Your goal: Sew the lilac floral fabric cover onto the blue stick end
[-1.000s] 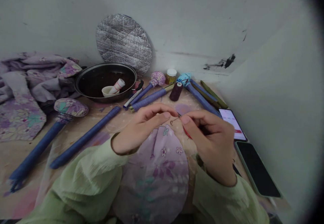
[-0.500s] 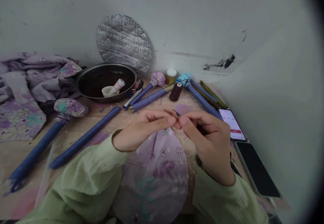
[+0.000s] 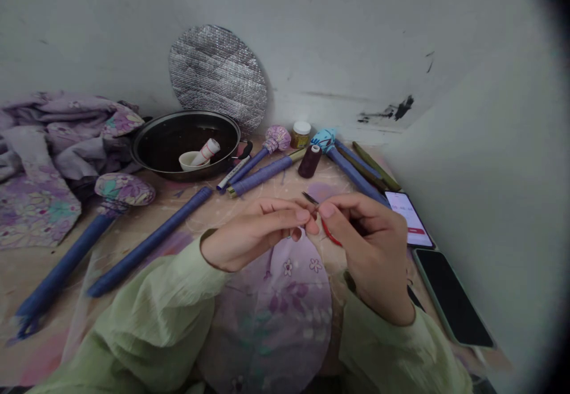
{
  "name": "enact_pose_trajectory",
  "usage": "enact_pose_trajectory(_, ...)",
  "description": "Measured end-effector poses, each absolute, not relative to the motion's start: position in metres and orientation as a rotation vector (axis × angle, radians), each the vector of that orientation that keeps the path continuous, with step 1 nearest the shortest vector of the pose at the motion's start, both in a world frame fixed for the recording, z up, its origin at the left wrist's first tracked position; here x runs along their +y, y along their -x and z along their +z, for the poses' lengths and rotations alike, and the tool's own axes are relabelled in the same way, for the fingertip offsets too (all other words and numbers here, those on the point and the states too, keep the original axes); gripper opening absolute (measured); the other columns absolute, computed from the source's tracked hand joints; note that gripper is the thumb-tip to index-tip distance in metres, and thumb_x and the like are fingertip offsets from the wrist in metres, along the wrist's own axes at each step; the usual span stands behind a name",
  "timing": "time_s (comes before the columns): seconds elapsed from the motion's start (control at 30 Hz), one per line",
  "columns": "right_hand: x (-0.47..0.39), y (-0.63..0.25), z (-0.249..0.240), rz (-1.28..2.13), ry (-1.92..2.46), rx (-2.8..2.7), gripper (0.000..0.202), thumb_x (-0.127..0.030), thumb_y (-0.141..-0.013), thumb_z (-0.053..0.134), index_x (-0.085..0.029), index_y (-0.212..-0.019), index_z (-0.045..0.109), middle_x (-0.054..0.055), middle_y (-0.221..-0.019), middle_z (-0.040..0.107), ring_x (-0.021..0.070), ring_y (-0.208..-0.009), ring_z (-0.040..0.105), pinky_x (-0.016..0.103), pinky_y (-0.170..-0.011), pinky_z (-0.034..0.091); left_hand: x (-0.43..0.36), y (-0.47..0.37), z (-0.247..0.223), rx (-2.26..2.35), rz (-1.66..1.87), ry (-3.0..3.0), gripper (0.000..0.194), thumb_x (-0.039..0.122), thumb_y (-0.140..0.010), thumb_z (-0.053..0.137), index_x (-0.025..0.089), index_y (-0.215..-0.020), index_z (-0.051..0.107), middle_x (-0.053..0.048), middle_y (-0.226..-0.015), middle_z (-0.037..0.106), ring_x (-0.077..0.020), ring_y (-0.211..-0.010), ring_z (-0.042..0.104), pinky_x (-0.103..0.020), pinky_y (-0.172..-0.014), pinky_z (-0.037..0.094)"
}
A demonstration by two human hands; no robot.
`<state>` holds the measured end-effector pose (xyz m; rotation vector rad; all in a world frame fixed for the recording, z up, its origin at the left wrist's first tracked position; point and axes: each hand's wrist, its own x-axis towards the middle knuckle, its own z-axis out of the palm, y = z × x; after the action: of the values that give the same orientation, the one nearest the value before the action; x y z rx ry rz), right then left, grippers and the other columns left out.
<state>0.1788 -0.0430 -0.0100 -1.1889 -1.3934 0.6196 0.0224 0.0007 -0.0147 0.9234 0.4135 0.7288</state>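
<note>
My left hand [image 3: 262, 228] and my right hand [image 3: 367, 245] meet fingertip to fingertip over the table, both closed in a pinch. Whatever lies between the fingertips is too small to make out. Just below them is a rounded piece of lilac flowered cloth [image 3: 289, 299], its upper edge close under my left fingers. Small red-handled scissors [image 3: 330, 234] lie behind the fingertips, partly hidden by my right hand, with the dark tip showing above. A cone of dark purple thread [image 3: 310, 162] stands beyond my hands.
Cloth-headed sticks wrapped in blue [image 3: 66, 263] and a blue rod [image 3: 151, 242] lie at left. A dark pan [image 3: 146, 165] holds a white cup. Behind stand a small jar [image 3: 301, 136] and a silver disc [image 3: 218, 76]. Two phones [image 3: 454, 296] lie at right.
My hands have shifted slightly, and a small gap shows between my left fingers and the cloth. More of the red scissors handle is visible. The other things have stayed put.
</note>
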Motion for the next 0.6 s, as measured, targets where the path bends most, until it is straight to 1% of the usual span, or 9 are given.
enact_pose_trajectory(0.33, -0.0415, -0.1781, -0.0091, 0.59, 1.197, -1.374, 0.012, -0.021, -0.083, 0.068, -0.021, -0.071, 0.071, -0.006, -0.053, 0.063, 0.0062, -0.045, 0.046, 0.018, -0.041, 0.036, -0.0014, -0.0228, -0.0146, 0.411, 0.734, -0.883, 0.019, 0.029, -0.08, 0.076, 0.013, -0.068, 0.075, -0.003, -0.074, 0.063, -0.0115, -0.075, 0.053, -0.021, -0.067, 0.038)
enact_pose_trajectory(0.6, -0.0396, -0.179, -0.0096, 0.596, 1.206, -1.376, 0.011, -0.019, -0.082, 0.067, -0.021, -0.072, 0.071, -0.005, -0.054, 0.062, 0.008, -0.048, 0.05, 0.02, -0.043, 0.039, -0.002, -0.0238, -0.015, 0.406, 0.731, -0.89, 0.02, 0.032, -0.078, 0.078, 0.015, -0.068, 0.077, -0.002, -0.075, 0.062, -0.012, -0.077, 0.052, -0.021, -0.068, 0.039)
